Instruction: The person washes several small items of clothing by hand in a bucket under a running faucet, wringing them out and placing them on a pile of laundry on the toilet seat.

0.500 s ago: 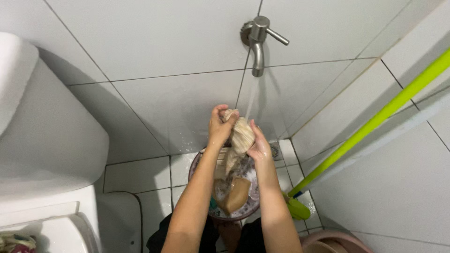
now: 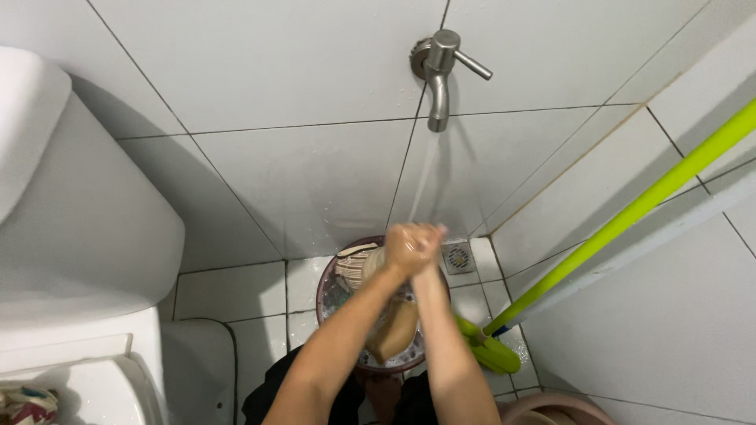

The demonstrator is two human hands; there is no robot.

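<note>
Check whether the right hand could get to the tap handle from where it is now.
Probably yes. The right hand is clasped with the left hand under the water stream, and only bare tiled wall lies between it and the tap handle above.

White tiled wall (image 2: pixel 260 79), steel tap (image 2: pixel 437 67), white toilet (image 2: pixel 71 236) – floor drain (image 2: pixel 458 256), green mop (image 2: pixel 630 212)

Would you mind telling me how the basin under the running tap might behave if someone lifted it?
The basin looks heavy: it holds wet laundry. Its rim is probably slippery, since tap water splashes there. It may slosh if tilted.
</note>
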